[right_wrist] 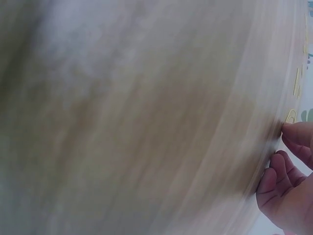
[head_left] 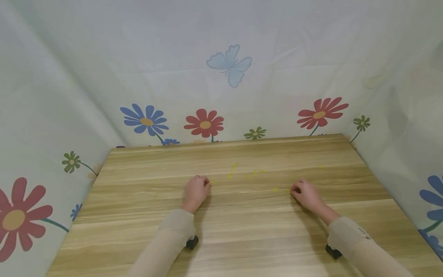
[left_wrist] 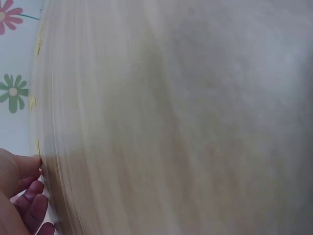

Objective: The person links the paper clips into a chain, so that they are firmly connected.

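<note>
Working over a wood-grain tabletop [head_left: 235, 238], a person pinches a small yellow clip at each side. The left hand [head_left: 196, 192] has thumb and forefinger closed on the near end of the left clip [head_left: 213, 183], which points toward three o'clock. The right hand [head_left: 308, 195] holds the right clip [head_left: 288, 191] the same way, at its nine o'clock, with the other fingers curled in beneath.

Both grips look slight: only fingertips meet the thin wire, so a clip could roll or spring free if the pressure slackens or lands off-centre. A loose clip [head_left: 275, 189] lies just beyond the right one, also at nine o'clock, and a leftward move of that hand could nudge it or hook the two together. Between the hands, the scattered clips [head_left: 248, 177] lie at about two o'clock from the left hand and ten from the right; a reach through them could push some out of place. A lone clip [head_left: 321, 167], at one o'clock from the right hand, seems the easiest to overlook.

The right cuff [head_left: 347, 232], between four and five o'clock of its hand, could sweep clips aside if the forearm reaches farther in low over the wood.
</note>
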`<state>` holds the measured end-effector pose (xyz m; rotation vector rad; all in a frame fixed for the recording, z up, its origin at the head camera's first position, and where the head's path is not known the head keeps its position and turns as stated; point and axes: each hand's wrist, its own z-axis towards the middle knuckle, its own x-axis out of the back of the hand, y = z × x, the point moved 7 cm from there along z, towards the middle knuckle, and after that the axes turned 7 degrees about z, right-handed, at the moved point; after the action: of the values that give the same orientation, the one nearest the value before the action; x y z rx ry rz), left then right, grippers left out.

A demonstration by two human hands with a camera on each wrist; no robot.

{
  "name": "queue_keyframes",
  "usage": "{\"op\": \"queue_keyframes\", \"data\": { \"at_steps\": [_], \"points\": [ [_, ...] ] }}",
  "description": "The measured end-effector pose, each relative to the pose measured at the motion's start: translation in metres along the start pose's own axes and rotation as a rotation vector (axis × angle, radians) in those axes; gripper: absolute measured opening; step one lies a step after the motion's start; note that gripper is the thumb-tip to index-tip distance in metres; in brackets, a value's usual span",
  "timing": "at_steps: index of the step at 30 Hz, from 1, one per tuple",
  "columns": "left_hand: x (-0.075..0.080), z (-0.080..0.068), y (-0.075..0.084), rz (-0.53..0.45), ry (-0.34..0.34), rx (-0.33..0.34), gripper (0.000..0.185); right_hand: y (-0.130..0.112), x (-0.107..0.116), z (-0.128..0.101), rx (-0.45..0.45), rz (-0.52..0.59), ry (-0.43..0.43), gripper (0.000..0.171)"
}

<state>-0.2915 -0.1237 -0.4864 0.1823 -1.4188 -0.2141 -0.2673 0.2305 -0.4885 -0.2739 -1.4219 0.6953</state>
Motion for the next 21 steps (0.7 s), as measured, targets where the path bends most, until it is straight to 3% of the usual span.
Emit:
{"op": "queue_keyframes", "data": {
  "at_steps": [9, 21],
  "points": [
    [-0.0015, 0.0016, 0.0017, 0.034, -0.075, 0.035, 0.010, 0.0005, 0.0002, 0.0006, -0.025, -0.023, -0.013, 0.006],
    [-0.0075, 0.0055, 0.0028, 0.041, -0.140, -0.010, 0.009, -0.0016, 0.0026, -0.0009, -0.011, -0.018, -0.008, 0.006]
  ]
}}
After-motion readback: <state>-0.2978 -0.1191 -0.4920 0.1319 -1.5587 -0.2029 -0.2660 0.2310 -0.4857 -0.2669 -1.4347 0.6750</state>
